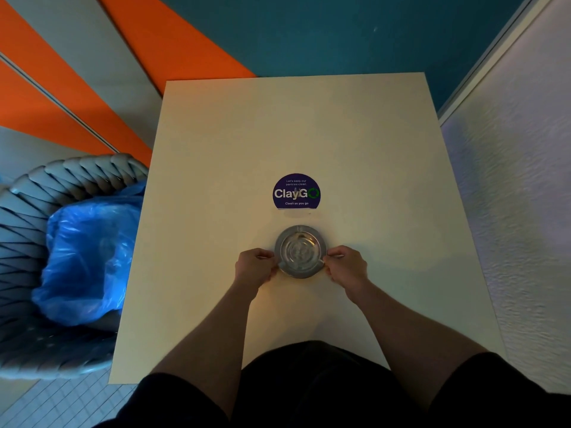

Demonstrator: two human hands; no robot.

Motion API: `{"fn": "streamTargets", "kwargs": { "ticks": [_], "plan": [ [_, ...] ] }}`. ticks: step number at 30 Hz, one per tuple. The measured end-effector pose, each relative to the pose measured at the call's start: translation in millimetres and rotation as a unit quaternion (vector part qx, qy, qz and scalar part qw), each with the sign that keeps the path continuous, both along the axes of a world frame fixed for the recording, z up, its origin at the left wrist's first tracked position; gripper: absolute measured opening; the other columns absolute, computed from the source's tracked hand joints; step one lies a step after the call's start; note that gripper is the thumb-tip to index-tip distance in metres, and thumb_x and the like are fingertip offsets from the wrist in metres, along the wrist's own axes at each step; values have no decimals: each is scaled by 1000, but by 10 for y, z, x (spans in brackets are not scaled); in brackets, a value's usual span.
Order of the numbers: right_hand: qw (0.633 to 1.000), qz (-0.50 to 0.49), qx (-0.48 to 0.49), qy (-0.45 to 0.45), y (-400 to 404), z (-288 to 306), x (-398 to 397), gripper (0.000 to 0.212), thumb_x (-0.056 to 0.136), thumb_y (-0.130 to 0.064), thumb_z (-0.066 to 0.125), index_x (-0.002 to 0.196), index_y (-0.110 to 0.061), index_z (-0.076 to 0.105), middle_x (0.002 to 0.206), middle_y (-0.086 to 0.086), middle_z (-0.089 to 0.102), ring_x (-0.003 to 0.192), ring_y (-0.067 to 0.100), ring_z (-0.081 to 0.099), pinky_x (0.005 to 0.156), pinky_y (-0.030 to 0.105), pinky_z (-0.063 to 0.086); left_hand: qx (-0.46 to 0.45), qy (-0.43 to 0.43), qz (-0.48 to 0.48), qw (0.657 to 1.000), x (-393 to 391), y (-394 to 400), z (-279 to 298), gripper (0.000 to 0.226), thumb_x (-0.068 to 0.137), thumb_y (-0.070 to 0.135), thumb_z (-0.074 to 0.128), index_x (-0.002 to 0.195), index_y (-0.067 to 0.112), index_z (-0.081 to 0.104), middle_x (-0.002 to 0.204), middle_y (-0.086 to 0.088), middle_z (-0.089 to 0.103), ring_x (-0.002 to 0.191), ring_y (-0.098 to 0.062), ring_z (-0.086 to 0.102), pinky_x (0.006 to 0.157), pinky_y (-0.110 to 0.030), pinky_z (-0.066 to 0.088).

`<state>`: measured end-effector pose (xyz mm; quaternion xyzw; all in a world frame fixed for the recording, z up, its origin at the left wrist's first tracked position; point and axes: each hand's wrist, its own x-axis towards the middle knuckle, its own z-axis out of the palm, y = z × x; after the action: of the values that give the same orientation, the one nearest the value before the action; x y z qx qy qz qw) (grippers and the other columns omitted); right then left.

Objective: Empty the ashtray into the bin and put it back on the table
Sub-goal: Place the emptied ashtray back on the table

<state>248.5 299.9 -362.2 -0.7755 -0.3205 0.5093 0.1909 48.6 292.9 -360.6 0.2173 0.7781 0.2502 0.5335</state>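
A round metal ashtray [299, 250] sits on the cream table [293, 134], just in front of a purple round sticker. Its bowl looks shiny, with no clear contents visible. My left hand [255, 266] pinches the ashtray's left rim and my right hand [346, 265] pinches its right rim. The bin [86, 257], lined with a blue plastic bag, rests on a woven grey chair to the left of the table.
The purple "ClayGo" sticker [296, 191] lies at the table's middle. A woven grey chair [34, 211] holds the bin at the left. A white textured wall [525, 211] runs along the right side. Orange and teal floor lies beyond the table.
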Motion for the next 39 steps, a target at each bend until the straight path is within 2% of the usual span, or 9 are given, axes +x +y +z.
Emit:
{"fn": "streamTargets", "kwargs": {
  "ticks": [6,11,15,22,26,31,35,39],
  "plan": [
    [1000,7,6,-6,253,-22,-35,16,77,-20,68,67,-33,66,89,2,77,90,27,73,87,48,60,-1,12,2,1000,-5,233,1,11,76,6,78,79,13,70,65,-8,69,44,-13,60,42,-20,48],
    [1000,18,10,-12,505,-35,-72,18,77,-21,68,66,-34,64,91,3,78,93,28,73,88,49,59,2,12,13,1000,-26,486,25,13,74,5,79,76,15,70,65,-8,69,49,-16,61,50,-25,52],
    [1000,21,13,-15,727,-36,-111,18,78,-21,68,65,-34,64,90,3,78,90,29,73,84,49,60,6,12,21,1000,-60,715,23,12,74,5,79,78,13,71,65,-8,68,49,-17,60,50,-25,52],
    [999,30,26,-24,1061,-36,-135,23,82,-18,66,65,-34,62,96,8,78,95,32,72,88,50,59,14,18,23,999,-59,1054,28,10,75,7,78,79,14,72,62,-8,68,51,-18,59,60,-31,55],
    [999,32,28,-22,1214,-34,-152,22,83,-19,66,67,-34,62,99,9,77,96,32,72,87,49,59,20,27,25,999,-61,1178,17,14,76,10,79,72,20,70,66,-8,69,49,-15,60,51,-24,52],
    [998,35,33,-26,1342,-54,-168,12,81,-19,67,77,-31,68,100,12,78,99,35,71,90,50,58,24,17,31,999,-65,1285,12,14,75,9,80,72,19,69,66,-10,69,49,-17,59,51,-25,53],
    [998,34,33,-30,1374,-83,-173,16,80,-21,69,69,-32,65,99,12,78,99,35,71,90,51,57,25,14,26,999,-77,1335,12,11,77,8,78,77,16,71,65,-11,68,48,-17,59,45,-22,50],
    [999,26,28,-27,1384,-93,-167,17,80,-21,70,68,-33,65,100,11,78,100,34,71,90,50,58,26,4,24,999,-83,1355,26,11,77,7,78,77,15,71,67,-11,69,51,-18,60,45,-22,49]
  ]
}}
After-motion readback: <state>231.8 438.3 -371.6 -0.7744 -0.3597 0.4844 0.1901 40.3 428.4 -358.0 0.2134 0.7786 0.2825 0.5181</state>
